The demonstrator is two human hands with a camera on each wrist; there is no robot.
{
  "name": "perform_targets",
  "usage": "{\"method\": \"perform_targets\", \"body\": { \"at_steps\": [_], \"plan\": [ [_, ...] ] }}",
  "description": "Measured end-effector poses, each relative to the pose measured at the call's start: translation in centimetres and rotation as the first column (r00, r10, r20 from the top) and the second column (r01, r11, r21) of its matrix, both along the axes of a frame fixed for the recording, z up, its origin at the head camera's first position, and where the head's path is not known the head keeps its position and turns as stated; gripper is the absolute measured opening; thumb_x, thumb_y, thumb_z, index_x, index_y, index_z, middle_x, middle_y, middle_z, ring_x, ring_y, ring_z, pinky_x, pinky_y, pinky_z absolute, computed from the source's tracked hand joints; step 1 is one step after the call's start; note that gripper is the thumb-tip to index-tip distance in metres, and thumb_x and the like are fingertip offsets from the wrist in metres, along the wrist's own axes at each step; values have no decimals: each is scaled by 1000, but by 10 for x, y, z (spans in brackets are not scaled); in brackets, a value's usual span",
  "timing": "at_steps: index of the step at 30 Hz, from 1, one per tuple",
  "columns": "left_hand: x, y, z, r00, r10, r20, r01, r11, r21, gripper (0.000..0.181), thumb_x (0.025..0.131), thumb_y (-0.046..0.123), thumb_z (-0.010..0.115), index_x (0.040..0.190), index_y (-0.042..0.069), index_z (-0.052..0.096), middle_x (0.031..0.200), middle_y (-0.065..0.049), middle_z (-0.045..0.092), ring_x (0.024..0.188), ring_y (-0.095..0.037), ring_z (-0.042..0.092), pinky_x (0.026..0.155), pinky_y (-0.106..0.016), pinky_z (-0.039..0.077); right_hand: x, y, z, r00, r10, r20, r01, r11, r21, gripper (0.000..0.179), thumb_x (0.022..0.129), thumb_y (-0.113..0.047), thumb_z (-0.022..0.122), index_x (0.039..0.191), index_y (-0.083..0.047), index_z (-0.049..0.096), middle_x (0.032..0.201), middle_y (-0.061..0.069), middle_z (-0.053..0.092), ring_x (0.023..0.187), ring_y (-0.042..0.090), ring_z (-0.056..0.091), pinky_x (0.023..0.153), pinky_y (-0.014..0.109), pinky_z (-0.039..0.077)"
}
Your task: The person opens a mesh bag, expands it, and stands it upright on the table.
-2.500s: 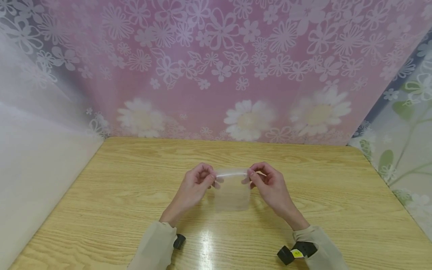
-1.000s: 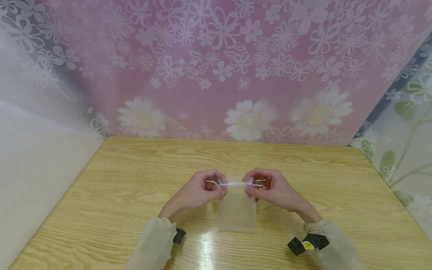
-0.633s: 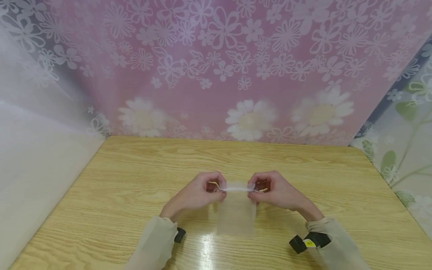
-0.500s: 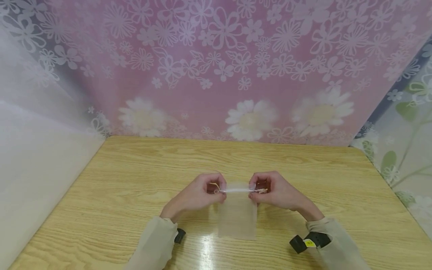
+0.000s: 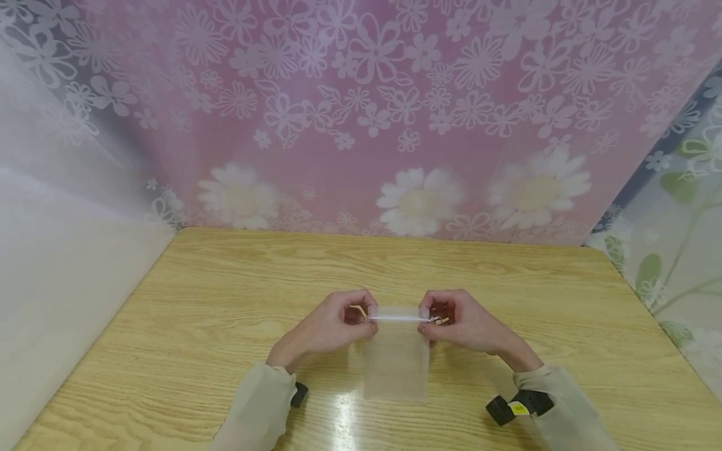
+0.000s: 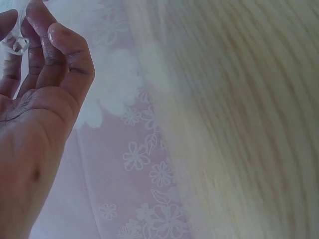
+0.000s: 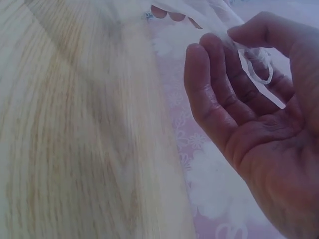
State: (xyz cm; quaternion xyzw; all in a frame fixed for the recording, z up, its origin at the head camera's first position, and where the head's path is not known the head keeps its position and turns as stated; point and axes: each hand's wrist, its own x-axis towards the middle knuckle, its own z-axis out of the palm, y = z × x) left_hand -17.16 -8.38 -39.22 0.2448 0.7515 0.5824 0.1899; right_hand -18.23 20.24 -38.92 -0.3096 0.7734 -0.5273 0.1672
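Note:
A sheer white drawstring pouch (image 5: 397,363) hangs flat between my hands in the head view, its gathered band running straight across near the top. My left hand (image 5: 341,319) pinches the band's left end between thumb and fingers. At the opposite end my right hand (image 5: 457,319) pinches it the same way. White cord ends (image 5: 439,321) stick out past the right fingertips. In the right wrist view a loop of cord (image 7: 261,79) dangles inside the curled fingers. The left wrist view catches only a bit of clear-white cord (image 6: 19,46) at the left fingertips.
Below lies a wood-grain table (image 5: 225,282). A pink flowered curtain (image 5: 338,125) stands along its back edge, with a pale sheet (image 5: 68,250) at the left and a flowered cloth (image 5: 685,250) at the right. Black wrist cameras (image 5: 500,410) sit at the cuffs.
Both hands have brought the pouch nearer to me and lower in the head view. The cord ends now show beside the fingers, and the hands have drawn slightly apart over the last second.

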Motion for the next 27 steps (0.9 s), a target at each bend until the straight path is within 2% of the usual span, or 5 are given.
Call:
{"method": "perform_targets", "body": {
  "at_steps": [6,11,16,24,27],
  "plan": [
    [-2,-2,-1,998,61,19,-61,998,2,17,97,19,69,114,18,64,102,-6,67,90,-24,71,77,-33,59,2,-3,-3,996,-86,-13,86,996,-37,13,97,-6,69,107,-1,63,89,14,68,74,19,71,65,43,62],
    [-4,-3,-5,992,123,-19,-122,992,20,23,103,26,63,125,18,65,109,-15,68,88,-35,71,77,-41,60,3,-6,-6,984,-180,-15,179,981,-77,27,96,-4,69,122,0,61,99,19,67,79,19,73,65,44,63],
    [-6,-1,-7,977,208,-42,-203,975,94,22,105,16,58,126,12,65,109,-17,68,87,-42,69,80,-51,60,3,-8,-7,971,-235,-31,229,963,-141,40,95,-2,70,133,-2,57,100,18,69,75,23,73,63,45,62],
    [-10,3,-6,954,299,-24,-291,942,165,22,104,14,59,126,13,65,111,-14,68,81,-33,70,78,-46,60,5,-10,-8,964,-262,-41,245,939,-242,54,93,5,69,144,-3,51,103,5,69,79,18,73,63,40,63],
    [-12,3,-6,948,319,-9,-312,931,188,22,104,13,59,125,13,65,111,-14,68,84,-40,69,78,-48,60,6,-11,-8,965,-257,-47,237,937,-257,57,93,5,70,146,-3,50,105,4,69,80,20,73,63,39,63]
  ]
}}
